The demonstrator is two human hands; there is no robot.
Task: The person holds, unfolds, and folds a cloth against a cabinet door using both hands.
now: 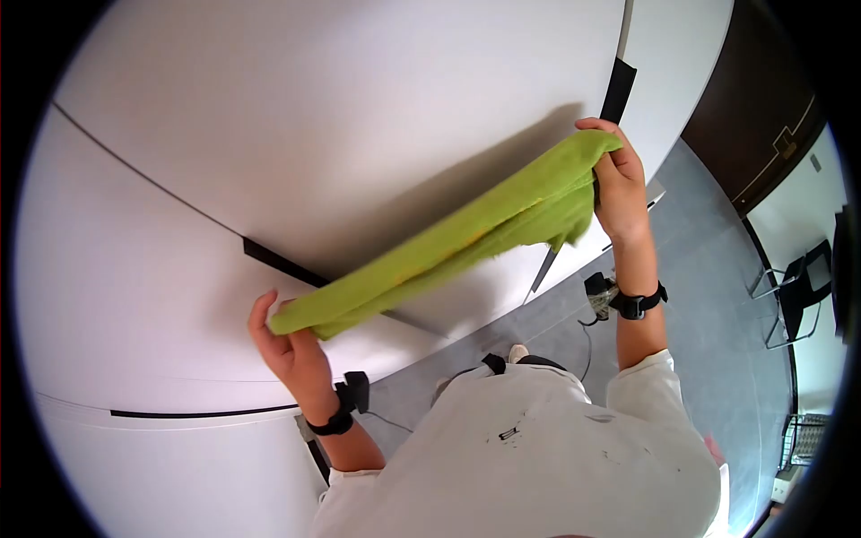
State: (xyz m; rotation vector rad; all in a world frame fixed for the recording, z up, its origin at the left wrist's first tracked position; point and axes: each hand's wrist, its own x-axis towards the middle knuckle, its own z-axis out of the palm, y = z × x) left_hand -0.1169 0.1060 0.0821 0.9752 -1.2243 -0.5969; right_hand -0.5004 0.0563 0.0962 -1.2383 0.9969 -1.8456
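A green cloth [448, 238] is stretched between my two hands in front of white cabinet doors, folded lengthwise, with a loose part hanging near its right end. My left hand [291, 350] pinches the lower left end between thumb and fingers. At the upper right end, my right hand [619, 179] grips the cloth, fingers behind it and thumb in front. Each wrist wears a black strap with a small device.
White cabinet doors [296, 108] with black handles [619, 90] stand close in front. Grey floor [700, 296] lies below and to the right. A black chair [803, 291], a wire basket [804, 439] and a dark door [749, 99] are at the right.
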